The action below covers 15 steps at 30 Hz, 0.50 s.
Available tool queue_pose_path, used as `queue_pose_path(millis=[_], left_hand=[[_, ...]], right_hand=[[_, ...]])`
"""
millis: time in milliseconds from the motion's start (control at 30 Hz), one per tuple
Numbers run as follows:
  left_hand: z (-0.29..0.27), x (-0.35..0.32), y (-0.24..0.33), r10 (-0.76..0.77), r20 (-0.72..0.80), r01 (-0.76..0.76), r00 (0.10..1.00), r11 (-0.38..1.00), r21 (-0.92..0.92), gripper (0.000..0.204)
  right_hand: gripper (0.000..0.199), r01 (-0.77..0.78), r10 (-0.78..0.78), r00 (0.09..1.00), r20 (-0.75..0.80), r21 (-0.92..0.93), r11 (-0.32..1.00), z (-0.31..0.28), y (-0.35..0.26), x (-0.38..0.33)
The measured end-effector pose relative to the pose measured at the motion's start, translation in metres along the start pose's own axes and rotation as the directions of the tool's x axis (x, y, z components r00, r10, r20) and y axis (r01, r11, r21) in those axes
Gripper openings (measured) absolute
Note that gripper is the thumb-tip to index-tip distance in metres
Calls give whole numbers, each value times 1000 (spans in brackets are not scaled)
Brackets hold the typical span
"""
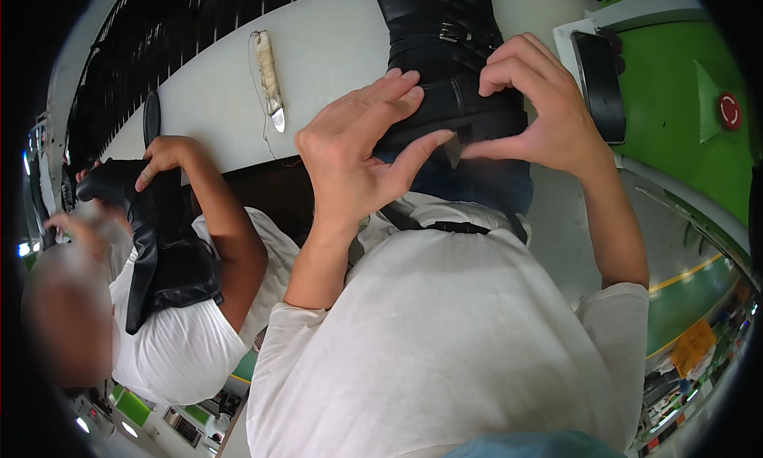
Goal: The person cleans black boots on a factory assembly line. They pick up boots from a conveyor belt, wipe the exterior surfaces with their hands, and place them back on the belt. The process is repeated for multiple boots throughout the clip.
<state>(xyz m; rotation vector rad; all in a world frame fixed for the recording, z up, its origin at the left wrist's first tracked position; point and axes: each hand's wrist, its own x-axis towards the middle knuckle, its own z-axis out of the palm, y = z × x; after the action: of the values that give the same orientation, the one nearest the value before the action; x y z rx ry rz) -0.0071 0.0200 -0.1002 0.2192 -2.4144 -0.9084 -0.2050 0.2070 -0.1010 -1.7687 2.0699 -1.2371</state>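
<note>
A black boot with a smooth leather shaft lay across the white desk, reaching its near edge in front of the person's waist. A braided texture and a strap with a rectangular metal buckle marked its upper part. The left hand was at the boot's left side, its grip wide, fingers long and thumb spread away. The right hand was at the right side, fingers curled, thumb well apart, its grip around nothing visible. Between the thumb tips was a blurred spot, too unclear to name. Left of the boot, a short-bladed knife with a wrapped, cream handle pointed toward the desk's near edge. Beyond the left edge, a co-worker held another black leather boot.
</note>
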Motion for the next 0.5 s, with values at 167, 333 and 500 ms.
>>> queue_pose_path(millis=[167, 333, 500], left_hand=[[0, 3, -6, 32, -21, -32, 999, 999, 13, 45], [1, -5, -8, 45, -72, -43, 996, 999, 21, 44], [-1, -11, -5, 168, -68, -161, 983, 983, 90, 44]], right_hand=[[66, -184, 175, 981, 79, 110, 977, 2, 7, 4], [95, -128, 143, 979, -143, 109, 986, 12, 7, -3], [69, -283, 742, 668, -60, 901, 328, 39, 23, -10]])
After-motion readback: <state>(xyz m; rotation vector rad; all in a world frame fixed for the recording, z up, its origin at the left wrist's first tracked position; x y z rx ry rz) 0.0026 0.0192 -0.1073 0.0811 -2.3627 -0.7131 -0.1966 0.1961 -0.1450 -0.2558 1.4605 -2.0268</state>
